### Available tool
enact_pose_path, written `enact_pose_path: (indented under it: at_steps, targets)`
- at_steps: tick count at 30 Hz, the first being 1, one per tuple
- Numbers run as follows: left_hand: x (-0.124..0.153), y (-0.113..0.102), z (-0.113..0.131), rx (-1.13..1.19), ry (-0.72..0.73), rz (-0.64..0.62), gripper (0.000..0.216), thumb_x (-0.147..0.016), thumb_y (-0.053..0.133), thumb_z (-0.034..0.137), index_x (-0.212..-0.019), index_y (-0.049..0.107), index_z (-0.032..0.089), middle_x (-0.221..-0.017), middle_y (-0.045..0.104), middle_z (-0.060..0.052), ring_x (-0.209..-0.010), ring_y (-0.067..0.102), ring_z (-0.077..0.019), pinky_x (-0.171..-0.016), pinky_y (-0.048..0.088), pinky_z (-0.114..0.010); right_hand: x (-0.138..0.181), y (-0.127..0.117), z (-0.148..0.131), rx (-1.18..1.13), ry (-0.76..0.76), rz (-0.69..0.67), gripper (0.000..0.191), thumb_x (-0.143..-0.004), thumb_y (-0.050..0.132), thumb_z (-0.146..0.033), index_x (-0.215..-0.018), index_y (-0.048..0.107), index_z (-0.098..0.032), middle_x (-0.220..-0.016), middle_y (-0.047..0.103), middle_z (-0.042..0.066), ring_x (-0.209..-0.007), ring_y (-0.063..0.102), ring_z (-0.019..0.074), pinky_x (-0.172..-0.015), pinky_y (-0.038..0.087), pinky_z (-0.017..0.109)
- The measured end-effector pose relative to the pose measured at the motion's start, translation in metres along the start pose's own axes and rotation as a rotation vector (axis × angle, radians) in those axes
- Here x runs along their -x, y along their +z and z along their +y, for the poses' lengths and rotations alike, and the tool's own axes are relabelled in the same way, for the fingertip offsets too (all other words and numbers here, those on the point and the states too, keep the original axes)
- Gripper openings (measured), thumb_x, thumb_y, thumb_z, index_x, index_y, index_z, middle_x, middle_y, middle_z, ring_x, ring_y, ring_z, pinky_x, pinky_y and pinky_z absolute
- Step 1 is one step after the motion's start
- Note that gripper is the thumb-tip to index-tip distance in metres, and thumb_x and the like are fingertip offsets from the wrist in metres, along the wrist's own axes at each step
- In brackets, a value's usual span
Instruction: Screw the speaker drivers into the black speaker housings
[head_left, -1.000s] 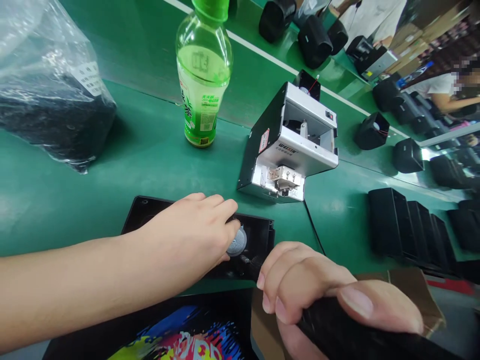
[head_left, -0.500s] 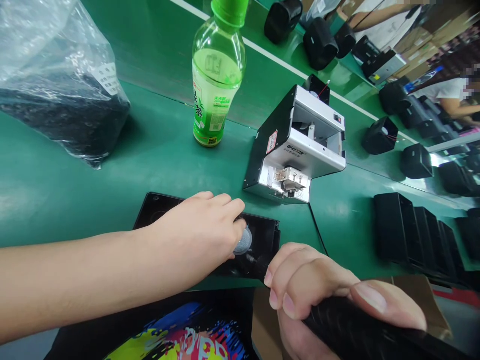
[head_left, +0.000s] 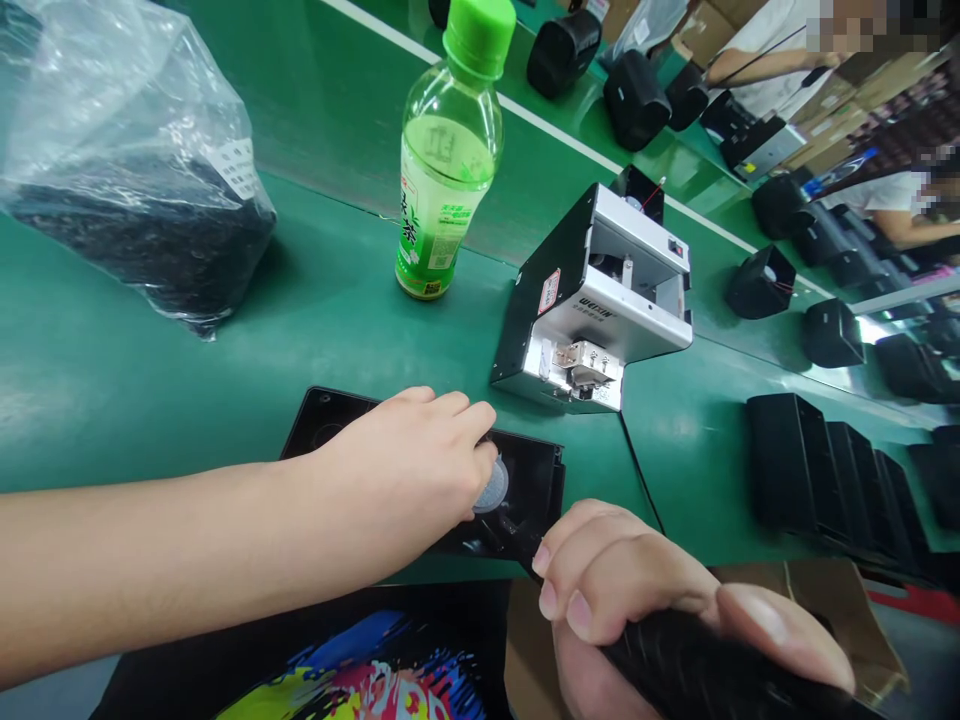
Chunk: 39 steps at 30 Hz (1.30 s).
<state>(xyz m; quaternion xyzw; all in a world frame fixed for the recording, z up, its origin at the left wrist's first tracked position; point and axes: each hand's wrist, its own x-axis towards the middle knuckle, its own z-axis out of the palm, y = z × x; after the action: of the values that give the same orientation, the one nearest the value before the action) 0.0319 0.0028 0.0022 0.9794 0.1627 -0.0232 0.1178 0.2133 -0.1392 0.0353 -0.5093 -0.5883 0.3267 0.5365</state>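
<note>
A black plastic panel (head_left: 534, 470) with a round grey mesh speaker disc (head_left: 491, 488) lies at the near edge of the green table. My left hand (head_left: 427, 455) rests over the panel with fingers curled down beside the disc; its fingertips are hidden, so what they pinch cannot be made out. In my right hand (head_left: 630, 580), the fingers wrap round a black electric screwdriver (head_left: 697, 660). Its narrow front end points left onto the panel, near the disc; whether the tip touches a screw is not clear.
Beyond the panel stand a silver-and-black machine (head_left: 592, 300) with a cable and a green drink bottle (head_left: 450, 150). A clear bag of black small parts (head_left: 150, 220) sits at left. Black speaker boxes (head_left: 795, 460) line the right; a cardboard box (head_left: 832, 620) is below. People work far right.
The view has shifted slightly, so the bag, bottle and panel appear a little further right. Both hands keep nearly the same pose, with the screwdriver still at the panel.
</note>
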Motion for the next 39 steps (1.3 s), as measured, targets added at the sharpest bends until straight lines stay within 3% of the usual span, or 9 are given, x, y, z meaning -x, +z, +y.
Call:
enact_pose_path:
  at_steps: [5,9,14,18,21,25,28,30,39]
  targets:
    - [0.002,0.002,0.000,-0.002,0.013,0.024,0.021,-0.099,0.091,0.031,-0.116,0.084,0.021,-0.123,0.079,-0.011,-0.107,0.077,-0.0346,-0.079,0.058,-0.048,-0.009,0.025,0.007,-0.016,-0.083,0.364,0.066,-0.122,0.034,-0.050,-0.064,0.054,-0.026,-0.044,0.049,-0.001,-0.039,0.051,0.0164,-0.044,0.048,0.033]
    - [0.002,0.001,0.001,-0.008,0.012,0.015,0.021,-0.099,0.089,0.031,-0.117,0.084,0.021,-0.126,0.079,-0.012,-0.108,0.078,-0.0351,-0.079,0.058,-0.048,-0.009,0.008,0.000,0.028,0.048,-0.040,0.056,-0.121,0.052,-0.057,-0.078,0.072,-0.026,-0.058,0.071,0.002,-0.055,0.072,0.0236,-0.060,0.064,0.042]
    - [0.002,-0.001,0.001,-0.013,0.014,0.014,0.024,-0.098,0.089,0.029,-0.120,0.084,0.021,-0.129,0.079,-0.013,-0.111,0.078,-0.0364,-0.082,0.059,-0.049,0.000,-0.007,-0.005,-0.072,-0.026,0.081,0.044,-0.122,0.052,-0.038,-0.087,0.077,-0.025,-0.067,0.077,0.001,-0.060,0.076,0.0220,-0.064,0.065,0.043]
    - [0.002,-0.002,0.001,-0.012,0.006,-0.003,0.017,-0.103,0.085,0.031,-0.117,0.084,0.022,-0.127,0.079,-0.012,-0.110,0.079,-0.0357,-0.082,0.060,-0.050,0.006,-0.002,-0.001,-0.075,0.024,0.104,0.042,-0.119,0.063,-0.045,-0.087,0.078,-0.024,-0.067,0.076,0.002,-0.063,0.076,0.0233,-0.070,0.068,0.046]
    - [0.002,-0.001,0.002,-0.016,0.003,0.005,0.019,-0.104,0.085,0.033,-0.119,0.084,0.021,-0.130,0.079,-0.013,-0.112,0.079,-0.0360,-0.083,0.059,-0.050,0.005,0.009,0.004,-0.073,0.065,0.098,0.055,-0.122,0.050,-0.047,-0.081,0.078,-0.023,-0.064,0.074,0.005,-0.064,0.076,0.0246,-0.069,0.066,0.045]
    - [0.002,0.000,0.002,-0.018,0.005,0.009,0.020,-0.100,0.087,0.029,-0.119,0.083,0.021,-0.127,0.078,-0.012,-0.110,0.078,-0.0358,-0.081,0.058,-0.049,-0.004,0.015,0.004,-0.095,-0.038,0.323,0.072,-0.123,0.029,-0.054,-0.071,0.071,-0.026,-0.049,0.060,0.003,-0.051,0.061,0.0215,-0.054,0.054,0.040]
    - [0.002,0.000,0.001,-0.016,0.008,0.019,0.020,-0.098,0.089,0.027,-0.115,0.083,0.022,-0.120,0.077,-0.010,-0.106,0.077,-0.0349,-0.079,0.056,-0.049,-0.014,-0.004,-0.005,-0.029,0.105,-0.120,0.061,-0.123,0.041,-0.053,-0.085,0.080,-0.026,-0.065,0.078,0.007,-0.064,0.079,0.0276,-0.066,0.069,0.047]
    - [0.002,0.000,0.001,-0.015,0.010,0.025,0.020,-0.096,0.090,0.027,-0.114,0.082,0.022,-0.118,0.077,-0.010,-0.104,0.076,-0.0342,-0.078,0.055,-0.048,-0.016,-0.017,-0.011,-0.011,0.150,-0.250,0.057,-0.124,0.042,-0.052,-0.093,0.083,-0.027,-0.073,0.083,0.008,-0.072,0.085,0.0303,-0.073,0.072,0.051]
    - [0.002,-0.002,0.001,-0.013,0.014,0.016,0.023,-0.100,0.090,0.031,-0.119,0.083,0.020,-0.131,0.079,-0.013,-0.113,0.078,-0.0369,-0.082,0.058,-0.050,-0.001,0.012,-0.008,-0.023,0.055,0.216,0.018,-0.103,0.088,-0.051,-0.103,0.080,-0.035,-0.072,0.071,-0.001,-0.068,0.076,0.0286,-0.065,0.071,0.052]
